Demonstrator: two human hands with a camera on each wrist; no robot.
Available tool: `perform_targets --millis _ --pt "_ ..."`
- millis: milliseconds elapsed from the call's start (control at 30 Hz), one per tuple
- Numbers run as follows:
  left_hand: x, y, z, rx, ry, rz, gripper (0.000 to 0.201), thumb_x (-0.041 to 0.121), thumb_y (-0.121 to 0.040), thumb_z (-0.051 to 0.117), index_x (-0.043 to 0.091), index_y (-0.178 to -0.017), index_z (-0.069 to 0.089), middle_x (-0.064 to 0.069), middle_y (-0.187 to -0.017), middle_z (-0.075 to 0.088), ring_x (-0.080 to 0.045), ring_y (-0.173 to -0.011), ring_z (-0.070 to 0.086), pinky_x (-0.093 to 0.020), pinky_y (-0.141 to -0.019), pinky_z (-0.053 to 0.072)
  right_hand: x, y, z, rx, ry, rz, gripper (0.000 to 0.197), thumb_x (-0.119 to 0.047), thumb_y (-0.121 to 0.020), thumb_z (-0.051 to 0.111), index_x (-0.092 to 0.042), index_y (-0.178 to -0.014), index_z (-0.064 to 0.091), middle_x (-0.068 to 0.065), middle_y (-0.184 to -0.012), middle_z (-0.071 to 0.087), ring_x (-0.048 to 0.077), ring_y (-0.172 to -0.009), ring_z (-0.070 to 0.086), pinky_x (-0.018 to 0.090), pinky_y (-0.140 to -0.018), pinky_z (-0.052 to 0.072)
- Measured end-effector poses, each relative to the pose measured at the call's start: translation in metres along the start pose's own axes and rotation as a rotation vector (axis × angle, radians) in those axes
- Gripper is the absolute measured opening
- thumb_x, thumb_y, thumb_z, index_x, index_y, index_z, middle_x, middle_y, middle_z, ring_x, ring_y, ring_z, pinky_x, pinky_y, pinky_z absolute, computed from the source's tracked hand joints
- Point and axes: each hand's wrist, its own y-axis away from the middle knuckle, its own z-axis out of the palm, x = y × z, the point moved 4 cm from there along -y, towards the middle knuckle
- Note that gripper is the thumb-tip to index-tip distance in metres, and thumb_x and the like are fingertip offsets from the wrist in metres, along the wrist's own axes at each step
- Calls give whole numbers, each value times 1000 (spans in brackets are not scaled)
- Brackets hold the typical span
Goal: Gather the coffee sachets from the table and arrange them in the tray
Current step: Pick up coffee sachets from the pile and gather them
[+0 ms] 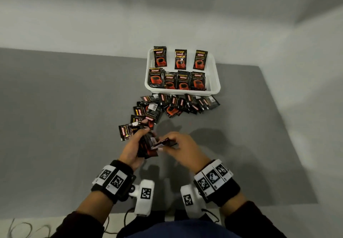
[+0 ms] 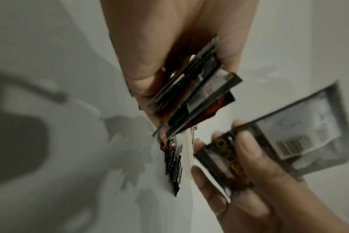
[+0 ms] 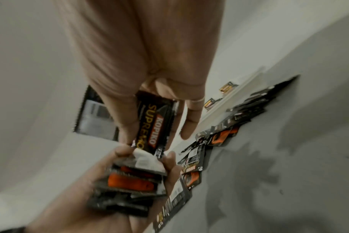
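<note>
The left hand (image 1: pixel 132 149) grips a stack (image 1: pixel 146 147) of sachets, fingers and thumb curled around its edges. The right hand (image 1: pixel 182 147) pinches one sachet (image 1: pixel 163 142) between thumb and fingers, just beside the stack. In the head view this sachet shows only as a thin dark edge. The right wrist view shows its printed front (image 3: pixel 154 124) under the fingers (image 3: pixel 191 124); the left wrist view shows its back with a barcode (image 2: pixel 301 138). The tray (image 1: pixel 213 74) stands at the far right of the table (image 1: pixel 55 107) and holds seven sachets (image 1: pixel 181 70) in two rows, faces up. A loose pile (image 1: pixel 167 106) lies along the tray's near wall and runs toward the left hand. From the wrist views the tray (image 3: pixel 225 107) shows only as a white wall.
</note>
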Motion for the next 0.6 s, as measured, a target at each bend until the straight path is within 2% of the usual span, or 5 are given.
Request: perform_targets --millis 167,267,333,500,600 --pt "8 -9 9 -4 60 76 36 12 -91 43 33 -117 57 -5 -82 67 -18 -62 63 -32 -56 56 33 1 -40 212 -255 204 32 -10 -93 53 -10 -123 46 0 -112 55 16 -108 54 30 -93 41" --pt "13 -12 14 0 71 67 31 14 -91 45 32 -112 61 -7 -86 63 -20 -66 63 -33 -59 56 48 -8 -74 354 -275 279 20 -8 -91 52 -18 -107 49 -4 -100 57 6 -89 57 17 -72 41" --pt "16 -14 16 13 91 63 28 16 -90 47 31 -107 63 -6 -87 62 -22 -72 66 -35 -63 57 51 -24 -100 391 -184 291 17 -12 -88 58 -19 -102 55 -7 -93 60 8 -84 58 19 -67 39" --pt "23 -18 19 67 101 68 34 17 -79 58 20 -113 56 -4 -88 61 -19 -75 66 -33 -65 57 34 -97 -163 493 -104 203 52 -4 -73 75 -13 -117 49 2 -108 60 18 -98 60 33 -84 51" --pt "23 -17 19 80 68 58 42 19 -76 60 18 -118 55 -7 -93 63 -17 -77 61 -30 -62 56 25 -144 -178 475 -82 153 68 7 -71 72 -20 -125 40 5 -113 53 21 -90 62 35 -74 58"
